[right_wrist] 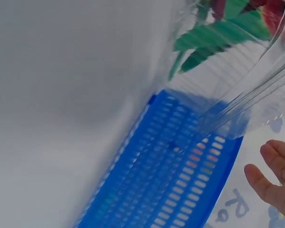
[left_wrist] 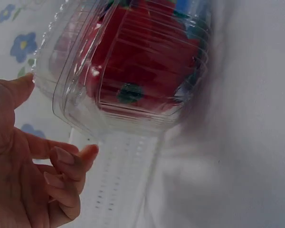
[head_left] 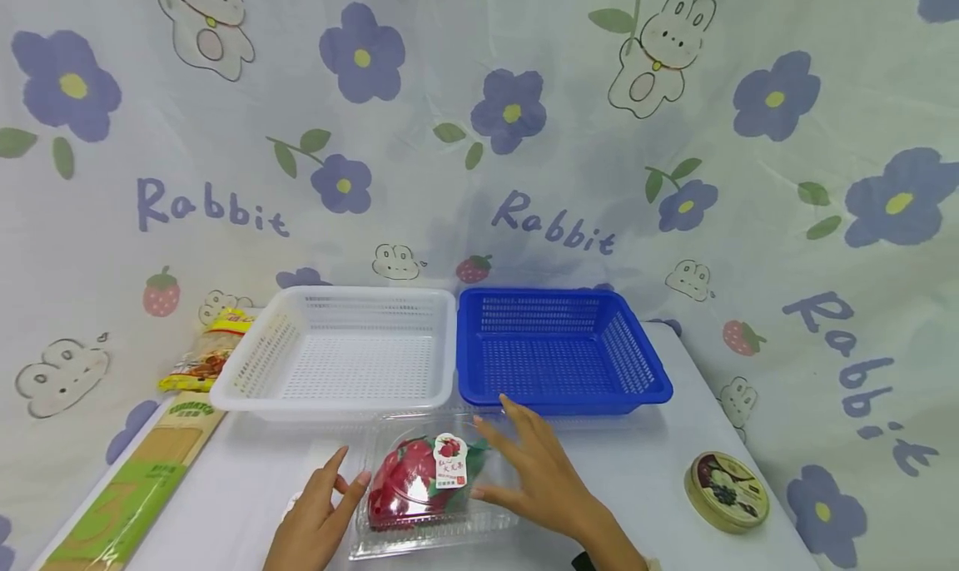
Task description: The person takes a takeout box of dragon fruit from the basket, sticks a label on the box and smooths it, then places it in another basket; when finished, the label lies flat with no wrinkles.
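A clear plastic clamshell box (head_left: 490, 517) sits on the white table in front of the two baskets. Inside are red fruit-like pieces (head_left: 400, 479) with green leaves, and a white label (head_left: 450, 461) picturing red fruit is on the lid. My left hand (head_left: 315, 513) is by the box's left side, its thumb tip at the rim in the left wrist view and the other fingers loosely bent. Spread fingers of my right hand (head_left: 543, 475) reach over the box's right side; in the right wrist view the visible fingertips (right_wrist: 270, 154) stand apart from the plastic.
Behind the box stand a white basket (head_left: 337, 406) and a blue basket (head_left: 562, 402), side by side. At left lie a green noodle pack (head_left: 135, 488) and a yellow-edged food bag (head_left: 206, 355). A round tin (head_left: 727, 492) rests at right. A patterned curtain (head_left: 419, 180) hangs behind.
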Motion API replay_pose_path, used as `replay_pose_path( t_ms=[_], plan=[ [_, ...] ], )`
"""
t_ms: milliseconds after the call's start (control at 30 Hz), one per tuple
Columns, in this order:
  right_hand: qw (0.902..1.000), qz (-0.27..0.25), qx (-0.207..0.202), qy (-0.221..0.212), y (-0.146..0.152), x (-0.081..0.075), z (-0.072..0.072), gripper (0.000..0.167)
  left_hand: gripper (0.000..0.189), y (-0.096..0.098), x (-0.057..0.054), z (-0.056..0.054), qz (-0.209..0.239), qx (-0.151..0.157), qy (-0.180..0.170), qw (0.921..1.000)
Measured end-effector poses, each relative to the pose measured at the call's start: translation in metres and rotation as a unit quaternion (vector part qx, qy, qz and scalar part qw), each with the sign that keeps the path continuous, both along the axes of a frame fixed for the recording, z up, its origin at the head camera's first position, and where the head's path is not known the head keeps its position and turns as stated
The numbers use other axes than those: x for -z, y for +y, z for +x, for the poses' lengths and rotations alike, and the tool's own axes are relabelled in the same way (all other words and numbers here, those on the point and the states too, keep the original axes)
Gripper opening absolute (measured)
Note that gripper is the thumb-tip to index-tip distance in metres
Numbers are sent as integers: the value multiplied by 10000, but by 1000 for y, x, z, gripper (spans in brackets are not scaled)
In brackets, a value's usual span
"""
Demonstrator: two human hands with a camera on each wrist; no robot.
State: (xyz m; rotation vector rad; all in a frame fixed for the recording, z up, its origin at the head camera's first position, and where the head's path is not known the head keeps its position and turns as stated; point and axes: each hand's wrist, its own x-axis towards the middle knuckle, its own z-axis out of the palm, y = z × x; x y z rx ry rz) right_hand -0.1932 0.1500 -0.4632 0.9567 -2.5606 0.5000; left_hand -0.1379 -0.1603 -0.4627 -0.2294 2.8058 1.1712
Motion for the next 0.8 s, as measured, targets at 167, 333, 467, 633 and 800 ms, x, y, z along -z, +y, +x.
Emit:
replay_pose_path(
  t_ms=[167,333,467,633,800],
  plan=[
    [9943,-80,537,-917,12,4,12,90,75,3,3,-2,49,134,-106,9998],
    [9852,-208,804,-1501,21,10,18,97,75,2,4,-3,-33,171,-23,9998],
    [9799,-238,850,-1788,26,16,19,99,76,3,6,-3,86,245,52,9997],
    [9693,-418,743,-2307,31,19,22,103,79,7,8,-3,244,318,-57,9992],
    [9610,-263,651,-2673,33,21,22,109,82,8,13,-4,181,410,-233,9987]
  ],
)
